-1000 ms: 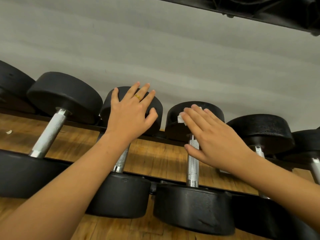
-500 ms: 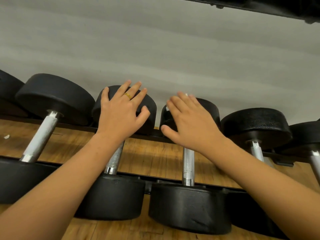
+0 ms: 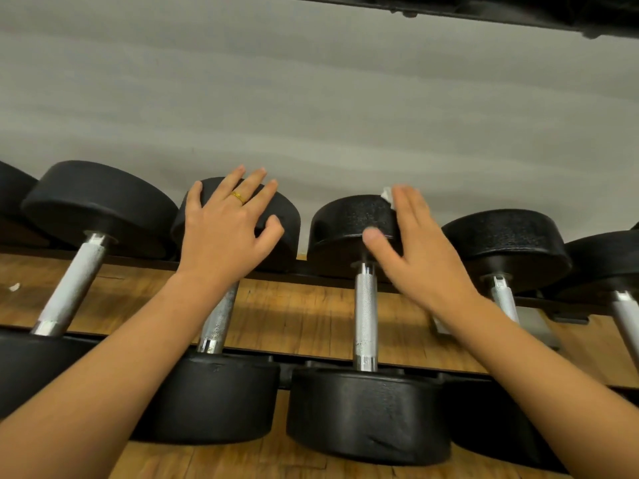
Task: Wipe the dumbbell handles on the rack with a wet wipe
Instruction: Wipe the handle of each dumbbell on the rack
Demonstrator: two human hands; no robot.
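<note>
Several black dumbbells with knurled silver handles lie side by side on a low rack (image 3: pixel 313 270). My left hand (image 3: pixel 221 233), wearing a gold ring, lies flat with fingers spread on the far head of one dumbbell (image 3: pixel 283 216), above its handle (image 3: pixel 218 323). My right hand (image 3: pixel 422 257) presses a small white wet wipe (image 3: pixel 386 194) under its fingers against the right side of the neighbouring dumbbell's far head (image 3: pixel 349 219). Only a corner of the wipe shows. That dumbbell's handle (image 3: pixel 366 316) is uncovered below the hand.
More dumbbells sit to the left (image 3: pixel 72 292) and right (image 3: pixel 505 299). A grey wall (image 3: pixel 311 98) rises close behind the rack, and a dark upper shelf (image 3: pixel 484 8) overhangs. Wooden floor (image 3: pixel 294 316) shows between the rails.
My right hand has slid with the wipe from the left and top of the far head to its right side. My left hand has stayed on its dumbbell head.
</note>
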